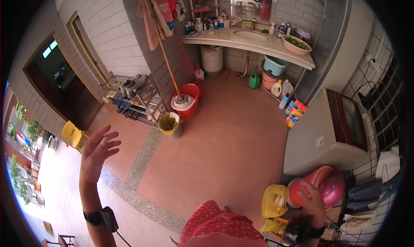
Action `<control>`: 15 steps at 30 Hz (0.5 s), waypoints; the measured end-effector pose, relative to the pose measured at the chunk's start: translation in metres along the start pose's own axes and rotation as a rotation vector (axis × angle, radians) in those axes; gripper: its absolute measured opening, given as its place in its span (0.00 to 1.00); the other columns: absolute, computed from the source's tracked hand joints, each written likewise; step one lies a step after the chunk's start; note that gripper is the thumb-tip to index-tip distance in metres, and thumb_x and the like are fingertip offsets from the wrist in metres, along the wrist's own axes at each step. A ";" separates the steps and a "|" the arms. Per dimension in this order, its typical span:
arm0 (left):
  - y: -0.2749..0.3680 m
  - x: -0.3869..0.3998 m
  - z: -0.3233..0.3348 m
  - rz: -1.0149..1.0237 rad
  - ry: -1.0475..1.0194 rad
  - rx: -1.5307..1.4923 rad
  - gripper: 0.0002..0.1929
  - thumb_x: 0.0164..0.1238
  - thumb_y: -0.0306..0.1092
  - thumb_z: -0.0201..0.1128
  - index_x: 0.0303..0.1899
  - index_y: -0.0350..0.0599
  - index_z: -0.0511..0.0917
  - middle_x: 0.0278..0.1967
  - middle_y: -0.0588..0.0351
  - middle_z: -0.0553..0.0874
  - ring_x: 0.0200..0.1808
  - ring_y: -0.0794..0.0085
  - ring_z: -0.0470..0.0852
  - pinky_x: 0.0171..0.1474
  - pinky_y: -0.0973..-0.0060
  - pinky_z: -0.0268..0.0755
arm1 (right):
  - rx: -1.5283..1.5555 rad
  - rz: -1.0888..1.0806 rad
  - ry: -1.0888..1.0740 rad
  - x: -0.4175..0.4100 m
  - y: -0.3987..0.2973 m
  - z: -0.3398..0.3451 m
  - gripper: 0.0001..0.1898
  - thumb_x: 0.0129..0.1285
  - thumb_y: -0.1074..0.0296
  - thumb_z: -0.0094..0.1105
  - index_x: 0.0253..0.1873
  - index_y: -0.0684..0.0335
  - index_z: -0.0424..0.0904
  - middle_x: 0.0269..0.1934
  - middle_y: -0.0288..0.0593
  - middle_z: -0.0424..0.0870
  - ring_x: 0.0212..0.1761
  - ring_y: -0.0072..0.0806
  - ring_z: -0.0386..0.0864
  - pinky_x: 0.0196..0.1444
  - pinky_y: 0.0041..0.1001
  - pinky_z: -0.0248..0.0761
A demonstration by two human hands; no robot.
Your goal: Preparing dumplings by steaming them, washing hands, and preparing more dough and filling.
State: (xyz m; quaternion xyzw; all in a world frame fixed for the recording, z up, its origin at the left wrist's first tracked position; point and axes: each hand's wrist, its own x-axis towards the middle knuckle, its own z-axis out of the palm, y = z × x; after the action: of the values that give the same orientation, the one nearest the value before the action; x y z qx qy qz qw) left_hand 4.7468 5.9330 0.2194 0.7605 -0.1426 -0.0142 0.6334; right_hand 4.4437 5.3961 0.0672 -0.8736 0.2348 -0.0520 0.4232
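My left hand [98, 154] is raised on the left with its fingers apart and nothing in it, above the floor near a yellow plastic chair [72, 133]. On the lower right, my right hand [310, 197] is in front of a red bucket [293, 193] and a shiny pink rounded object [333, 187]. Its fingers are spread and curved, holding nothing visible; whether they touch the bucket cannot be told. Beside it lies a yellow plastic bag [273, 195] with pale items inside. Both wrists wear black straps; a polka-dot apron [220, 224] hangs below me.
A washing machine [310, 140] stands right. Ahead are a sink counter [226, 40] with a basin of leafy greens [296, 46], a Tide bag [296, 113], a red mop bucket [190, 108], a waste bin [171, 129] and a metal shoe rack [142, 101].
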 end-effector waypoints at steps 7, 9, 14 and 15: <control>-0.054 0.216 0.100 0.134 0.062 -0.497 0.23 0.76 0.38 0.53 0.66 0.36 0.66 0.55 0.44 0.81 0.52 0.60 0.84 0.54 0.63 0.80 | 0.038 -0.293 -0.080 0.263 -0.115 0.012 0.22 0.64 0.70 0.61 0.62 0.66 0.72 0.52 0.50 0.81 0.53 0.35 0.80 0.53 0.30 0.73; -0.063 0.278 0.124 0.144 0.114 -0.626 0.23 0.77 0.38 0.53 0.66 0.36 0.67 0.55 0.44 0.81 0.53 0.60 0.84 0.55 0.63 0.79 | -0.048 -0.306 -0.186 0.328 -0.130 0.015 0.22 0.64 0.70 0.61 0.61 0.66 0.73 0.52 0.50 0.82 0.52 0.35 0.80 0.51 0.30 0.73; -0.098 0.422 0.177 0.015 0.117 -0.553 0.24 0.77 0.39 0.52 0.68 0.37 0.64 0.56 0.46 0.81 0.53 0.61 0.84 0.56 0.63 0.79 | -0.070 -0.318 -0.180 0.462 -0.147 -0.008 0.22 0.61 0.73 0.63 0.61 0.67 0.74 0.52 0.50 0.82 0.52 0.34 0.81 0.51 0.30 0.73; -0.107 0.445 0.183 0.007 0.135 -0.547 0.24 0.77 0.39 0.52 0.68 0.37 0.64 0.56 0.46 0.81 0.53 0.61 0.84 0.56 0.63 0.79 | -0.069 -0.322 -0.200 0.492 -0.145 -0.008 0.22 0.61 0.73 0.63 0.61 0.67 0.74 0.52 0.50 0.82 0.52 0.34 0.81 0.51 0.30 0.73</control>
State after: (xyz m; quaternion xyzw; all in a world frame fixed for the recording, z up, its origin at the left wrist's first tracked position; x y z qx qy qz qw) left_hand 5.1576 5.6697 0.1504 0.5599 -0.0935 0.0005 0.8233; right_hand 4.9298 5.2442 0.1302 -0.9146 0.0503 -0.0238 0.4005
